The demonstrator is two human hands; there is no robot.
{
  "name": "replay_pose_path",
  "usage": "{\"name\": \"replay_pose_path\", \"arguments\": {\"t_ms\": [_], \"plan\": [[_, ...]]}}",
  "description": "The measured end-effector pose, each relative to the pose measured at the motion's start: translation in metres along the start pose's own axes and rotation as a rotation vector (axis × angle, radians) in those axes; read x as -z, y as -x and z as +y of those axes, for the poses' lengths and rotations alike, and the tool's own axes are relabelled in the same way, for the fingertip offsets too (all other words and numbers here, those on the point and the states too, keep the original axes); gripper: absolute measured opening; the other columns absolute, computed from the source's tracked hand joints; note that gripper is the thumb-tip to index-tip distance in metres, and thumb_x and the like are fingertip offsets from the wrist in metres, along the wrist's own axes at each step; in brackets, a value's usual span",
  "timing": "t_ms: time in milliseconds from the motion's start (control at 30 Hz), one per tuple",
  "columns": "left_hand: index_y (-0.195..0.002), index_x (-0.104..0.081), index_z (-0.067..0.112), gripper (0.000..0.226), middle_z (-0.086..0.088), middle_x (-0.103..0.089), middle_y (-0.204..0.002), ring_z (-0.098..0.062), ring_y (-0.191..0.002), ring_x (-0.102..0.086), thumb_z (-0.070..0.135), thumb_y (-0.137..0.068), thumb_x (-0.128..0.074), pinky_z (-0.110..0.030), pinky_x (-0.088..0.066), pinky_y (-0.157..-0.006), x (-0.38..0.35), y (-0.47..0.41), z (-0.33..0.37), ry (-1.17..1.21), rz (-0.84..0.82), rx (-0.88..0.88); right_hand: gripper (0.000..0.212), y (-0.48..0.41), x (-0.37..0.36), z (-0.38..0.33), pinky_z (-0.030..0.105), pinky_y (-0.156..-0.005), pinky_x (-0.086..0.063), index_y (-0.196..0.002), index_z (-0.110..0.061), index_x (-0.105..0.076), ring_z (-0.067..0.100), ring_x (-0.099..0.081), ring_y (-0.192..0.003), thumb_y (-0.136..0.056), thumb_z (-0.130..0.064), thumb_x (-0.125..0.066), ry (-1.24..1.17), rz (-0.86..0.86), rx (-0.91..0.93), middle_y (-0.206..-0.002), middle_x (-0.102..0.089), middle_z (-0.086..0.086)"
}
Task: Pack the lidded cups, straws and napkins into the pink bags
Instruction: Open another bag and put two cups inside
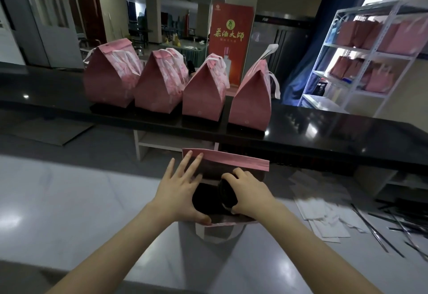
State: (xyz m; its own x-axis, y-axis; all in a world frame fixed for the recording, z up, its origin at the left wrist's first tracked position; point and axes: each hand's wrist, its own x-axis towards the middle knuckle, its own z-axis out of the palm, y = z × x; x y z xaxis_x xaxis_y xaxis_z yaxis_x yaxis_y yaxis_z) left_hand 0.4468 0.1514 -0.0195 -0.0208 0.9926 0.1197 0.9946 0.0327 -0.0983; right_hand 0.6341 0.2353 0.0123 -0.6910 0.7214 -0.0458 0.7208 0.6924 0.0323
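An open pink bag stands on the grey counter in front of me. My left hand spreads its mouth, straight fingers against the far left wall and thumb on the near rim. My right hand grips a black lidded cup from above, inside the bag's opening. A second dark lid shows deeper in the bag on the left. White napkins and black wrapped straws lie on the counter to the right.
Several closed pink bags with white handles stand in a row on the raised black counter behind. A white shelf rack with more pink bags stands at the far right. A red poster is beyond.
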Motion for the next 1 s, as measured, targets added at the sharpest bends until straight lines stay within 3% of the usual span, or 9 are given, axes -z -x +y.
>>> {"name": "replay_pose_path", "arguments": {"t_ms": [133, 267, 500, 700, 867, 1000], "plan": [[-0.152, -0.019, 0.015, 0.132, -0.003, 0.038, -0.153, -0.022, -0.136, 0.042, 0.096, -0.05, -0.038, -0.056, 0.009, -0.117, 0.001, 0.002, 0.003, -0.024, -0.003, -0.013, 0.085, -0.012, -0.013, -0.008, 0.038, -0.078, -0.047, -0.138, -0.024, -0.03, 0.029, -0.052, -0.11, -0.069, -0.025, -0.081, 0.114, -0.052, -0.046, -0.125, -0.045, 0.005], [-0.152, -0.02, 0.015, 0.13, -0.004, 0.037, -0.154, -0.022, -0.138, 0.039, 0.096, -0.052, -0.04, -0.056, 0.009, -0.117, 0.002, 0.002, 0.002, -0.017, -0.01, -0.009, 0.085, -0.021, -0.028, -0.009, 0.043, -0.084, -0.049, -0.14, -0.022, -0.03, 0.034, -0.055, -0.11, -0.07, -0.023, -0.08, 0.094, -0.083, -0.101, -0.128, -0.048, 0.008], [-0.151, -0.022, 0.017, 0.128, -0.005, 0.038, -0.153, -0.023, -0.138, 0.039, 0.095, -0.052, -0.043, -0.056, 0.009, -0.117, 0.003, 0.001, -0.003, -0.012, -0.006, -0.004, 0.083, -0.032, -0.051, -0.007, 0.045, -0.091, -0.047, -0.142, -0.022, -0.027, 0.039, -0.044, -0.121, -0.073, -0.013, -0.073, 0.012, -0.128, -0.195, -0.136, -0.038, 0.013], [-0.151, -0.024, 0.014, 0.132, -0.004, 0.042, -0.151, -0.022, -0.139, 0.038, 0.096, -0.049, -0.045, -0.057, 0.004, -0.117, 0.002, -0.003, -0.001, -0.01, -0.019, -0.006, 0.081, -0.046, -0.058, -0.004, 0.048, -0.093, -0.047, -0.142, -0.022, -0.026, 0.041, -0.047, -0.118, -0.074, -0.008, -0.069, -0.004, -0.161, -0.211, -0.135, -0.038, 0.013], [-0.149, -0.028, 0.016, 0.128, -0.003, 0.042, -0.151, -0.023, -0.138, 0.039, 0.096, -0.05, -0.044, -0.058, 0.004, -0.117, 0.002, -0.008, -0.006, 0.014, -0.036, -0.01, 0.078, -0.058, -0.065, 0.0, 0.05, -0.107, -0.036, -0.146, -0.025, -0.021, 0.038, -0.043, -0.124, -0.082, -0.01, -0.062, 0.036, -0.23, -0.221, -0.139, -0.037, 0.013], [-0.152, -0.02, 0.02, 0.125, -0.004, 0.039, -0.153, -0.022, -0.139, 0.038, 0.093, -0.054, -0.046, -0.057, 0.003, -0.118, 0.003, -0.015, -0.009, 0.05, -0.042, -0.037, 0.074, -0.067, -0.062, 0.005, 0.047, -0.108, -0.037, -0.148, -0.027, -0.021, 0.038, -0.036, -0.13, -0.086, -0.011, -0.059, -0.031, -0.266, -0.212, -0.144, -0.032, 0.012]]}}
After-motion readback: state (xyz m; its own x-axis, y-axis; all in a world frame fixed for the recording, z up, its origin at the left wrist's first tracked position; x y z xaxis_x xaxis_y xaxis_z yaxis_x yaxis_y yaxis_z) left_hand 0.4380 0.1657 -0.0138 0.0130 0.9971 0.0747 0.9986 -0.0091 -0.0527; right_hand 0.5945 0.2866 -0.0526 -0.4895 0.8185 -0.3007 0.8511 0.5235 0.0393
